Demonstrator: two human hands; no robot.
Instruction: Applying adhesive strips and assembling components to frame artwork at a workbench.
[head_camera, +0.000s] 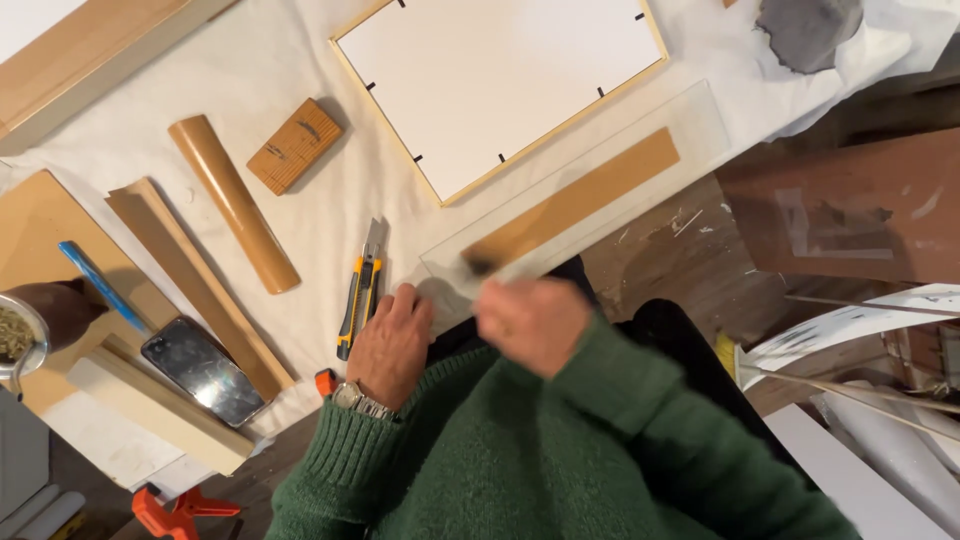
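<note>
Hands first: we are noting the left hand (392, 343) lying flat and spread, palm down, on the near end of a clear glass pane (580, 190), pressing it against the cloth-covered desk (290, 60). It is gripping nothing. The right hand (533, 322) is blurring in the view; its fingers are curling loosely at the pane's near edge, and we cannot tell whether they are closing on anything. A dark smudge is showing just beyond its fingertips.

The pane is running diagonally from the hands toward the upper right, overhanging the desk edge. A brown cardboard strip (575, 198) is showing through it. A picture frame (500, 85), face down with its white backing up, is lying just beyond the pane.

A yellow utility knife (360, 290) is resting just beside the left hand. Further left we are seeing a brown cardboard tube (233, 202), a small wooden block (295, 146) and a smartphone (202, 370).
</note>
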